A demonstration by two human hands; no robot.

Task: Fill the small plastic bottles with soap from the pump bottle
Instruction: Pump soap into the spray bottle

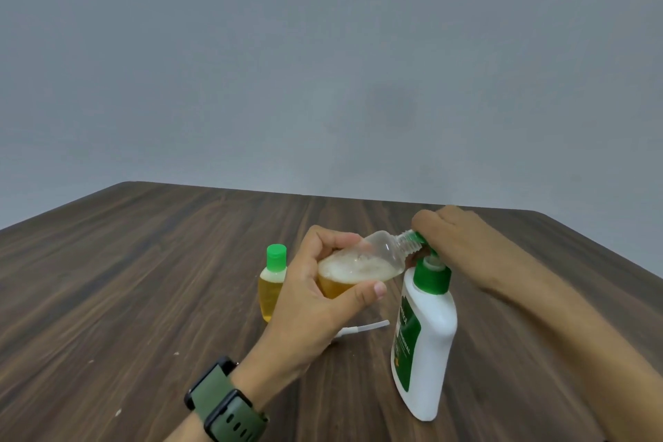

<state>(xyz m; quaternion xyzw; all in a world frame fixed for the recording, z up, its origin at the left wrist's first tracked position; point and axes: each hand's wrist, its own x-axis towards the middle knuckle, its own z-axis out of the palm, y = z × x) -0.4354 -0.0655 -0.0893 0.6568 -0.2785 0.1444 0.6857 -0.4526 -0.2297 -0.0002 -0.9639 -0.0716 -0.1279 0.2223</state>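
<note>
Small plastic bottle (362, 262), half full of foamy amber soap, tilts in the gripping left hand (323, 294). Its neck meets the pump bottle (425, 341) nozzle, right hand (452, 237) curled over the pump head.

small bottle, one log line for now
left hand: holds small bottle, tilted to pump | right hand: on pump | capped bottle: standing

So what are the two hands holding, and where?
The left hand grips the small clear plastic bottle round its soap-filled body, tilted. The right hand presses the white pump bottle's green pump head.
</note>
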